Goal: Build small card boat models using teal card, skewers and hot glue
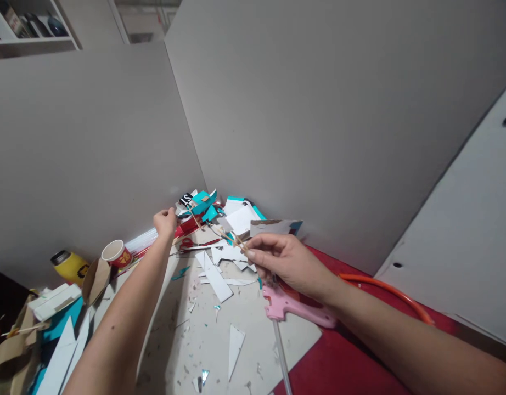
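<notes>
My right hand pinches thin wooden sticks between thumb and fingers, over the scrap pile. Directly below it lies a pink hot glue gun, a clear glue stick running from it toward me. My left hand reaches to the far left side of the pile with its fingers closed; whatever they may hold is hidden. Beside that hand are turquoise and white board scraps and a black piece with white letters. Red-handled scissors rest between my hands.
Grey partition panels meet in a corner behind the pile. At left stand a red paper cup and a yellow bottle, with cardboard scraps nearer me. White offcuts litter the board. An orange tube curves along the right.
</notes>
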